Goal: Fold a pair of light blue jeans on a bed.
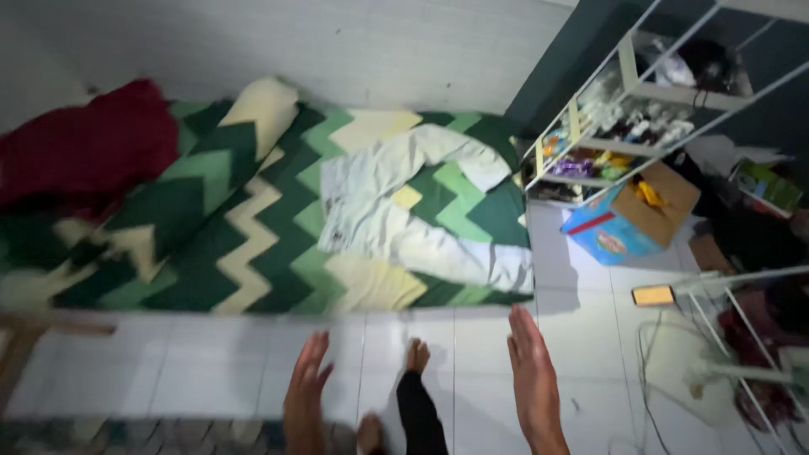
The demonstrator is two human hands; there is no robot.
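Both your hands are open and hold nothing. The pale grey trousers (413, 202) lie on the green zigzag mattress (253, 244), ahead of your right hand (533, 379), long axis crosswise; your left hand (305, 396) is farther.

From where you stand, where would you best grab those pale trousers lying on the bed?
Probably at the waistband, the wide end on the left, reaching over the near edge of the mattress. The trousers lie flat and spread, legs trailing right, so both empty hands, left and right, could pinch it.

left hand (305, 396), right hand (533, 379), open (empty grip)
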